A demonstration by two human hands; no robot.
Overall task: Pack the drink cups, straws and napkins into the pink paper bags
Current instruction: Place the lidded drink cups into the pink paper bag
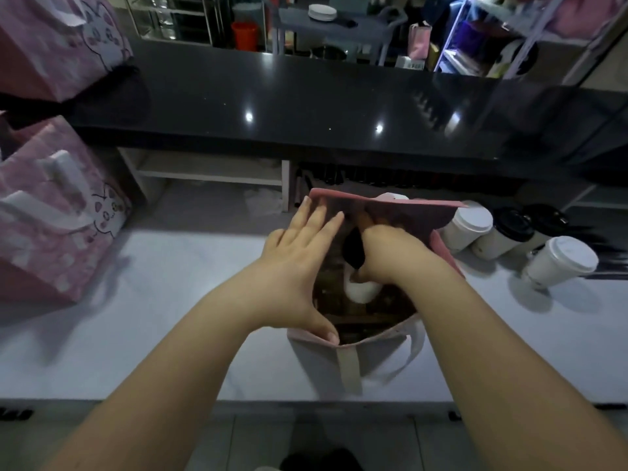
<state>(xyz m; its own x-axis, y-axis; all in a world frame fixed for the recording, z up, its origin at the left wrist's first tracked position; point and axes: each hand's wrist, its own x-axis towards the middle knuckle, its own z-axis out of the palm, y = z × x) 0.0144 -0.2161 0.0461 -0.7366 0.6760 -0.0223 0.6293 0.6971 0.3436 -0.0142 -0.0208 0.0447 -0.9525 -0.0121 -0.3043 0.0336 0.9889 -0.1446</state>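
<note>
An open pink paper bag (404,207) stands on the white counter in front of me. My left hand (299,266) lies flat with straight fingers against the bag's left wall and holds the mouth open. My right hand (390,256) reaches down inside the bag and grips a white drink cup with a black lid (360,290). To the right of the bag stand several more white cups, two with white lids (470,224) (567,258) and two with black lids (513,227).
Two more pink bags with a cat print stand at the left, one on the white counter (61,215) and one on the raised black counter (57,42). The black counter (306,107) runs across behind the bag. The white counter's front edge (238,399) is near me.
</note>
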